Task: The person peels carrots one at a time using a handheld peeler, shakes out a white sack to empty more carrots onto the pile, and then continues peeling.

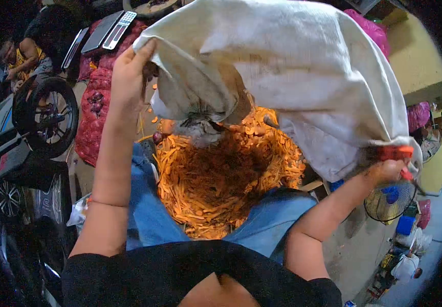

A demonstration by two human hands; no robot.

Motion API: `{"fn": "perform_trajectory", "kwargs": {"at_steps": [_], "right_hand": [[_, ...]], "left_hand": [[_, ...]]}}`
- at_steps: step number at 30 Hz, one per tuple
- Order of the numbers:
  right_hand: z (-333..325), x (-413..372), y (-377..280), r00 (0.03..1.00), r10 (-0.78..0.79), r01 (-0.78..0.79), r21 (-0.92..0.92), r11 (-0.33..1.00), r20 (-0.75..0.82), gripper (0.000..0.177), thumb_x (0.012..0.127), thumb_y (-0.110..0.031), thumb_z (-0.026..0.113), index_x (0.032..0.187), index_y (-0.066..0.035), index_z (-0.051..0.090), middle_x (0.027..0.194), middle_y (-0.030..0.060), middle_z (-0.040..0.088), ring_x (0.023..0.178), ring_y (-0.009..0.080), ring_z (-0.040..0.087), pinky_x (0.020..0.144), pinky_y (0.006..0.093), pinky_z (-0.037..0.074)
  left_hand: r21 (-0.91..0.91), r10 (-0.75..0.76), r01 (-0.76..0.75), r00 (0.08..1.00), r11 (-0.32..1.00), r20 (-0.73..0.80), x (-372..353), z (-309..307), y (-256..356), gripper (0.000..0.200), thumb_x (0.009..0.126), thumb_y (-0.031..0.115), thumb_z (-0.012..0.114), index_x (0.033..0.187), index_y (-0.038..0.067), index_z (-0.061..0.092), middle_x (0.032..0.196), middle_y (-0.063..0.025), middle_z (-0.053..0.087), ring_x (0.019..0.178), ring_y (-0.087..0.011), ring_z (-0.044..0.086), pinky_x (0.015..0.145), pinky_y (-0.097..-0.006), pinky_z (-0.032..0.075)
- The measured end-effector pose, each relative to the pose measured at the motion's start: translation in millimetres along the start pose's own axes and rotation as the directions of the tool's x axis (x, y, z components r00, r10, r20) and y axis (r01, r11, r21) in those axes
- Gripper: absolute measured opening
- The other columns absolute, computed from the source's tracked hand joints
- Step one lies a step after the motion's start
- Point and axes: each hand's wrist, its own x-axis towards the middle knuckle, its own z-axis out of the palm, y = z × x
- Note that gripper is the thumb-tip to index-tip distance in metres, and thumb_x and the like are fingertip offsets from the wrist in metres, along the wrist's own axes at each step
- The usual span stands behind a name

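A large white cloth (292, 46), stained grey-brown in its lower left folds, is held up and spread between my hands. My left hand (131, 71) pinches its upper left corner between thumb and fingers. At the far right, my right hand (387, 171) is closed at the cloth's other end. An orange-red object (399, 152) shows at that hand; its kind cannot be made out. Below the cloth, between my knees, lies a broad heap of orange carrot peelings and pieces (180, 179), with its middle in dark shadow. Folds of the cloth hide the heap's far side.
Red mesh sacks of onions (95, 115) stand on the left, with a weighing scale (113, 33) on top. Beside them is a motorbike wheel (52, 117). A fan (390, 199) stands at the right. Other people are at the upper left and lower right.
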Motion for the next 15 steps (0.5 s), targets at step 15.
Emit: {"fn": "perform_trajectory", "kwargs": {"at_steps": [15], "right_hand": [[4, -15, -1, 0.988, 0.125, -0.143, 0.227, 0.963, 0.09, 0.039, 0.076, -0.029, 0.045, 0.096, 0.004, 0.041, 0.091, 0.012, 0.049, 0.073, 0.0241, 0.053, 0.066, 0.0367, 0.045]], "left_hand": [[-0.082, -0.078, 0.086, 0.992, 0.993, 0.101, 34, -25, -38, 0.019, 0.079, 0.02, 0.045, 0.089, 0.004, 0.051, 0.076, -0.0008, 0.054, 0.062, -0.0052, 0.05, 0.047, -0.0186, 0.038]]}}
